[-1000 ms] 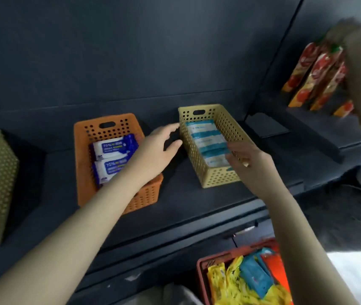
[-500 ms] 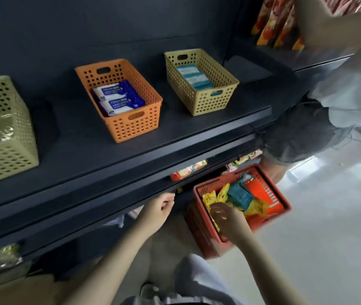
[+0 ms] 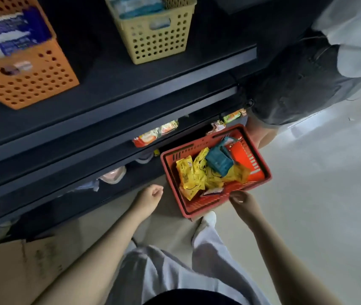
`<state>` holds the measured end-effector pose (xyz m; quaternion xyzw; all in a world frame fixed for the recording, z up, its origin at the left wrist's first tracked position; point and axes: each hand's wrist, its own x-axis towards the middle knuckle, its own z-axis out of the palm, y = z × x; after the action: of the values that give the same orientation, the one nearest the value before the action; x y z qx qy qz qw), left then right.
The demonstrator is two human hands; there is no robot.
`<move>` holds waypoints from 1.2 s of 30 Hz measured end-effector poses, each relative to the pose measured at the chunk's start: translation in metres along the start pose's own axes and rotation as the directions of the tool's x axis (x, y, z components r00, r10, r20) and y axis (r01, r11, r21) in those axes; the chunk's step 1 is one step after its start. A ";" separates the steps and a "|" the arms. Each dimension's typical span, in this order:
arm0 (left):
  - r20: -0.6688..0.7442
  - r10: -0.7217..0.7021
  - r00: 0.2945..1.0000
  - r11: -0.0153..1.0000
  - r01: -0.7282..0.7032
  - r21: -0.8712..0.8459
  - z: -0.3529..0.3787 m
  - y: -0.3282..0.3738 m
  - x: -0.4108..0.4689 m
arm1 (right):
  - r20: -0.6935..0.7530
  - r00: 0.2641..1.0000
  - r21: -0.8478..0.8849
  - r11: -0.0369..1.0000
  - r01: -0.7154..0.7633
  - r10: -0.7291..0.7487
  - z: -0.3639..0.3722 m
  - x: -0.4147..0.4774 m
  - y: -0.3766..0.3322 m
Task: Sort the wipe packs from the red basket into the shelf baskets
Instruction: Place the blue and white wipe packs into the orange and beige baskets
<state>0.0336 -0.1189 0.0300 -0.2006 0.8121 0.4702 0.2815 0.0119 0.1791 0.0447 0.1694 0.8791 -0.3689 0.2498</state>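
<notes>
Hands low, close to body. Left hand (image 3: 151,197) loosely curled, holds nothing. Right hand (image 3: 242,201) at near rim of red basket (image 3: 197,210); fingers bent, cannot tell if gripping. Inside lie yellow wipe packs (image 3: 189,176), teal pack (image 3: 219,163) on top. Packs look soft, light, slippery; pinch across flat middle. Higher up: orange shelf basket (image 3: 29,79), yellow shelf basket (image 3: 159,41), both holding packs.

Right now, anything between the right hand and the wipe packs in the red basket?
Nothing visible. The right hand is at the near rim of the red basket; the yellow packs and teal pack lie uncovered beyond it.
</notes>
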 end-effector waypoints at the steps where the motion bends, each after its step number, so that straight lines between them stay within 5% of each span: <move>1: -0.007 -0.016 1.000 1.000 0.016 -0.009 0.013 0.008 0.011 | 0.004 1.000 0.005 1.000 -0.012 0.012 -0.009 0.019 0.007; 9: 0.005 -0.174 0.985 0.977 0.174 -0.121 0.117 0.042 0.130 | -0.038 0.990 0.056 0.990 -0.130 0.132 -0.027 0.179 0.052; 18: 0.061 -0.237 0.969 0.943 0.245 -0.226 0.222 0.055 0.287 | -0.063 0.998 -0.042 0.999 -0.006 0.003 0.017 0.336 0.091; 22: 0.083 -0.277 0.957 0.912 0.289 -0.292 0.240 0.057 0.319 | 0.044 0.999 -0.132 0.991 0.021 -0.016 0.035 0.365 0.106; 30: 0.004 -0.387 0.922 0.816 0.345 -0.464 0.258 0.052 0.340 | -0.055 0.996 -0.084 0.994 -0.072 0.068 0.049 0.375 0.112; 36: -0.032 -0.405 0.914 0.738 0.307 -0.601 0.263 0.047 0.329 | -0.034 0.998 -0.059 0.997 0.042 -0.044 0.031 0.359 0.110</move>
<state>-0.1741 0.1137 -0.2567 -0.4661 0.5943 0.6157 0.2247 -0.2187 0.2709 -0.2388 0.1498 0.8972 -0.3454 0.2310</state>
